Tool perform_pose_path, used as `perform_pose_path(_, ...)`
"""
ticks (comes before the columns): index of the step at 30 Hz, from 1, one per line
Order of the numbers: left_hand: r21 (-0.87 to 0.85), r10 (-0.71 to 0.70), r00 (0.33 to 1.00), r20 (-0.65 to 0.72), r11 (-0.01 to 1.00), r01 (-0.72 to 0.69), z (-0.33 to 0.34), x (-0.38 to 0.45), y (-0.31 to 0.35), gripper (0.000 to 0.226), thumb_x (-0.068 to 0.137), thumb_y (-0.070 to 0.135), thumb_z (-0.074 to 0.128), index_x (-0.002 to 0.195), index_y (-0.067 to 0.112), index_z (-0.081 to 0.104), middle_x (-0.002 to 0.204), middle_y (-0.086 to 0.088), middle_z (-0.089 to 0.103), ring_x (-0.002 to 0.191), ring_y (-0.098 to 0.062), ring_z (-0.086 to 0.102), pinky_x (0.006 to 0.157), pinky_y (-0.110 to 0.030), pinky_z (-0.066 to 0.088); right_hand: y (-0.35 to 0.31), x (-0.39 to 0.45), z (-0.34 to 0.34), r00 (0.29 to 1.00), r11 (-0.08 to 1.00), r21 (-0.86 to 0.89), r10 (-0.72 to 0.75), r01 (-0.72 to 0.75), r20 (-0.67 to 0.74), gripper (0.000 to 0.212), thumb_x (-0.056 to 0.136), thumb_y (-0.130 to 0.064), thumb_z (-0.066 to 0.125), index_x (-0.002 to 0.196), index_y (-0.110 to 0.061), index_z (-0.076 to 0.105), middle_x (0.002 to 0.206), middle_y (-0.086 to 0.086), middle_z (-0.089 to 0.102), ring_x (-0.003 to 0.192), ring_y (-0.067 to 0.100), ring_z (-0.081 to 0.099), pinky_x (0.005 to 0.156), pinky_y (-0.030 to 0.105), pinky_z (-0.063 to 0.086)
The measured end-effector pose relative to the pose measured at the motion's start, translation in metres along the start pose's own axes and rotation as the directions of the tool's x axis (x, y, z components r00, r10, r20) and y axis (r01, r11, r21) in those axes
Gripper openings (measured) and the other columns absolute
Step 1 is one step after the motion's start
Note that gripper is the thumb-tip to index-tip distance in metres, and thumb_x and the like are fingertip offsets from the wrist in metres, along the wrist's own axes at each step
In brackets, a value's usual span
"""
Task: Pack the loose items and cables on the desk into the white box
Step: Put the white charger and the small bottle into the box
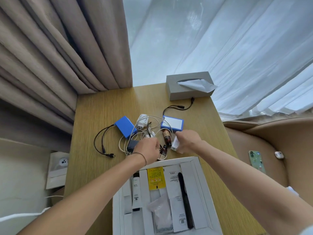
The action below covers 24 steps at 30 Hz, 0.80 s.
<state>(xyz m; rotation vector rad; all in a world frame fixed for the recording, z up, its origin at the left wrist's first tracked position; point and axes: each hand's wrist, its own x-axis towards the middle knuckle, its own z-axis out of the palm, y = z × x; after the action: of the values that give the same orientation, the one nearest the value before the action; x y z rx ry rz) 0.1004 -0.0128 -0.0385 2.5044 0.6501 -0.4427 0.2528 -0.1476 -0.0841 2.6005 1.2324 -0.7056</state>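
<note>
The open white box (pixel 202 192) stands at the desk's near edge, holding a yellow packet, white tubes, a black comb and a plastic bag. Beyond it lie two blue packs (pixel 126 126) (pixel 172 123) with black leads, a white plug charger (pixel 142 122), tangled white cable (pixel 128 141) and a brown bottle (pixel 166 137). My left hand (pixel 148 148) is closed over the cable tangle beside a dark adapter (pixel 132 144) and a second small brown bottle (pixel 163 152); what it grips is hidden. My right hand (pixel 187 140) holds a small white adapter (pixel 175 144).
A grey tissue box (pixel 188 91) stands at the desk's far edge by the curtains. To the right, a beige chair holds a green phone (pixel 256 161) and an earbud case (pixel 278 155). White cables and a socket panel (pixel 58 168) lie to the left below the desk.
</note>
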Motion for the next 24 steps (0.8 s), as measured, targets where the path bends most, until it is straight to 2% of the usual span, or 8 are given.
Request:
perform_pose_path(3, 0.033, -0.044, 0.999, 0.011, 0.998, 0.044, 0.008, 0.012, 0.004, 0.017, 0.09, 0.015, 0.052, 0.097, 0.023, 0.066, 0.103, -0.004, 0.067, 0.094, -0.025, 0.061, 0.079, -0.036, 0.054, 0.004, -0.014, -0.006, 0.997, 0.975, 0.221, 0.049, -0.033, -0.063, 0.04, 0.072, -0.046, 0.074, 0.094, -0.023, 0.049, 0.094, 0.0, 0.063, 0.086, 0.021, 0.06, 0.064, 0.032, 0.053)
perform_pose_path(5, 0.066, -0.072, 0.996, 0.046, 0.995, 0.069, 0.014, 0.02, 0.006, 0.015, 0.09, 0.018, 0.056, 0.1, 0.02, 0.067, 0.104, -0.006, 0.067, 0.095, -0.025, 0.062, 0.079, -0.036, 0.054, 0.006, -0.027, -0.013, 0.988, 0.936, 0.351, 0.089, -0.039, -0.127, 0.037, 0.074, -0.048, 0.074, 0.086, -0.024, 0.048, 0.086, -0.003, 0.061, 0.08, 0.017, 0.058, 0.061, 0.029, 0.048)
perform_pose_path(8, 0.153, -0.079, 0.993, 0.089, 0.986, 0.064, 0.024, 0.031, 0.012, 0.021, 0.089, 0.031, 0.061, 0.1, 0.014, 0.067, 0.102, -0.008, 0.068, 0.095, -0.027, 0.062, 0.072, -0.034, 0.051, 0.012, -0.052, -0.026, 0.965, 0.797, 0.601, 0.195, -0.052, -0.175, 0.039, 0.073, -0.049, 0.074, 0.08, -0.019, 0.05, 0.075, -0.005, 0.057, 0.067, 0.015, 0.05, 0.058, 0.03, 0.038)
perform_pose_path(12, 0.271, -0.068, 0.995, 0.069, 0.961, 0.047, 0.036, 0.041, 0.017, 0.023, 0.086, 0.044, 0.059, 0.088, 0.021, 0.054, 0.097, -0.004, 0.061, 0.102, -0.028, 0.057, 0.069, -0.033, 0.039, 0.014, -0.088, -0.042, 0.952, 0.578, 0.816, 0.248, 0.002, -0.178, 0.032, 0.074, -0.039, 0.077, 0.079, -0.02, 0.052, 0.072, -0.007, 0.057, 0.063, 0.01, 0.049, 0.059, 0.029, 0.04)
perform_pose_path(14, 0.314, -0.064, 0.997, 0.042, 0.948, 0.048, 0.038, 0.046, 0.017, 0.024, 0.083, 0.046, 0.059, 0.086, 0.023, 0.051, 0.095, -0.004, 0.059, 0.1, -0.028, 0.058, 0.068, -0.031, 0.038, 0.013, -0.107, -0.049, 0.95, 0.51, 0.859, 0.251, 0.034, -0.186, 0.03, 0.073, -0.04, 0.076, 0.076, -0.022, 0.052, 0.073, -0.007, 0.061, 0.063, 0.01, 0.052, 0.059, 0.026, 0.041)
perform_pose_path(18, 0.364, -0.062, 0.997, 0.041, 0.93, 0.043, 0.036, 0.051, 0.019, 0.028, 0.079, 0.048, 0.062, 0.079, 0.022, 0.051, 0.083, -0.001, 0.06, 0.079, -0.025, 0.056, 0.065, -0.029, 0.042, 0.003, -0.139, -0.056, 0.958, 0.453, 0.888, 0.212, 0.077, -0.191, 0.032, 0.071, -0.044, 0.076, 0.077, -0.023, 0.054, 0.08, -0.005, 0.071, 0.067, 0.011, 0.064, 0.06, 0.025, 0.046)
perform_pose_path(21, 0.405, -0.044, 0.996, 0.075, 0.914, 0.01, 0.034, 0.053, 0.022, 0.03, 0.079, 0.05, 0.063, 0.083, 0.022, 0.054, 0.077, 0.001, 0.056, 0.075, -0.024, 0.055, 0.067, -0.031, 0.044, -0.007, -0.154, -0.054, 0.964, 0.465, 0.879, 0.17, 0.104, -0.204, 0.03, 0.072, -0.043, 0.078, 0.077, -0.025, 0.055, 0.081, -0.011, 0.069, 0.066, 0.001, 0.064, 0.057, 0.015, 0.045)
perform_pose_path(24, 0.403, -0.024, 0.994, 0.103, 0.915, -0.02, 0.034, 0.053, 0.024, 0.023, 0.083, 0.041, 0.061, 0.087, 0.019, 0.059, 0.086, -0.003, 0.063, 0.078, -0.025, 0.056, 0.069, -0.033, 0.043, -0.018, -0.166, -0.053, 0.965, 0.485, 0.864, 0.133, 0.134, -0.224, 0.031, 0.07, -0.044, 0.079, 0.078, -0.025, 0.056, 0.08, -0.018, 0.067, 0.064, -0.004, 0.06, 0.057, 0.014, 0.044)
